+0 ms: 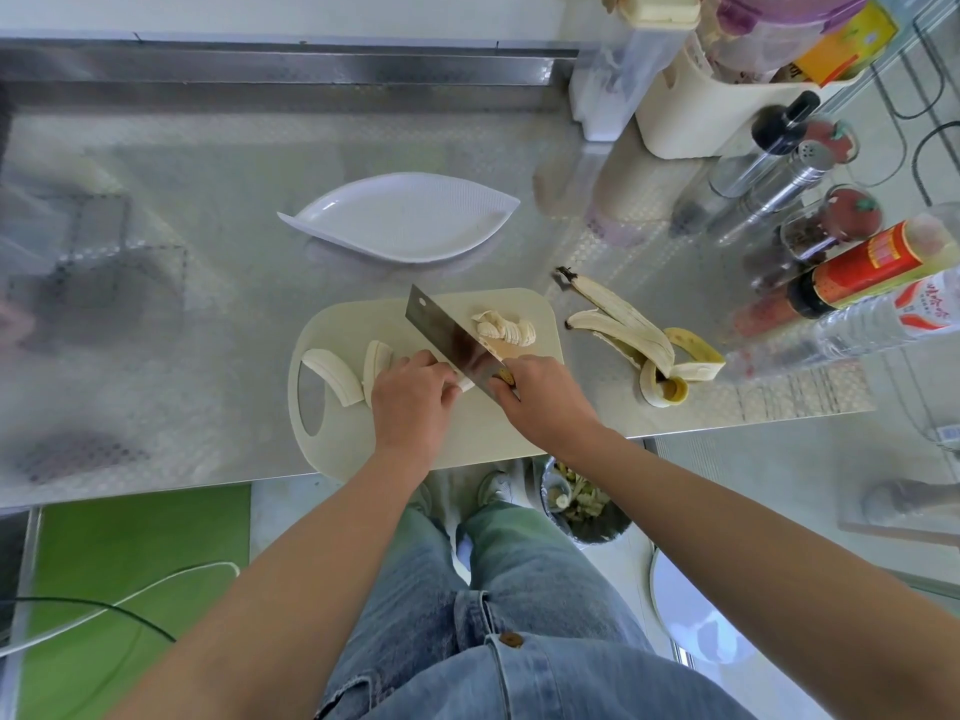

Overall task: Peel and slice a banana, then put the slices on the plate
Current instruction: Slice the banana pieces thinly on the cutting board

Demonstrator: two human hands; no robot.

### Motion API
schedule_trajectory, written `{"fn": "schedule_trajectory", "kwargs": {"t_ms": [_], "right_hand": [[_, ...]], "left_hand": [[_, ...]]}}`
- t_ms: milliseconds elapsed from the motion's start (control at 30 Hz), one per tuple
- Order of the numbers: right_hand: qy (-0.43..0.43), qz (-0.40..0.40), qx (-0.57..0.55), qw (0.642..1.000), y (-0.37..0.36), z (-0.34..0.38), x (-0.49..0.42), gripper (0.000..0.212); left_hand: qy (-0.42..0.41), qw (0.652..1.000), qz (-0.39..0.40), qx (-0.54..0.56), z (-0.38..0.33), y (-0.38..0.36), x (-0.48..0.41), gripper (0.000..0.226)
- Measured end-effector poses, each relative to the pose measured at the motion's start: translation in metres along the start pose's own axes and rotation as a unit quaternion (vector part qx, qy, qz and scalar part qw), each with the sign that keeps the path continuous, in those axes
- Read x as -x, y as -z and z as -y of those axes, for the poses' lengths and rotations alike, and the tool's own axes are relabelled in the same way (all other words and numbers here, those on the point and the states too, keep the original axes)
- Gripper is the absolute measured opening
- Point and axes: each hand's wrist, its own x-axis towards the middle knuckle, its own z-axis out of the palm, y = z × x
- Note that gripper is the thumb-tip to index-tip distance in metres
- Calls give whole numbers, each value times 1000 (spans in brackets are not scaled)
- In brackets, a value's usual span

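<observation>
Slicing is under way, about midway by my judgement. A heap of cut slices (504, 330) lies on the cutting board (358, 319) beyond the cleaver (454, 337). Two peeled banana lengths (332, 376) wait at the board's left, and the white leaf-shaped plate (400, 220) behind holds nothing. The left hand (413, 402) curls its fingers over the banana piece being cut, which is mostly hidden beneath it. The right hand (545, 397) is wrapped around the cleaver's handle. The next cut falls just beside the left fingertips, so they should edge back first.
</observation>
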Motion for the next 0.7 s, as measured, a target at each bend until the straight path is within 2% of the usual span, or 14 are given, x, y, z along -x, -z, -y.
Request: {"fn": "schedule_trajectory", "kwargs": {"t_ms": [100,267,500,700], "right_hand": [[1,11,7,1000,-2,2,-1,29],[-11,25,29,999,-4,1,-4,26],[-18,-11,-32,999,-6,1,-1,42],[-1,-11,-24,1000,-1,3,0,46]], "left_hand": [[1,1000,-1,-2,1,-1,0,12],[-1,1000,-2,4,0,1,1,10],[-22,1000,-18,-3,5,1,7,15],[-16,999,-32,-9,7,0,9,15]]}}
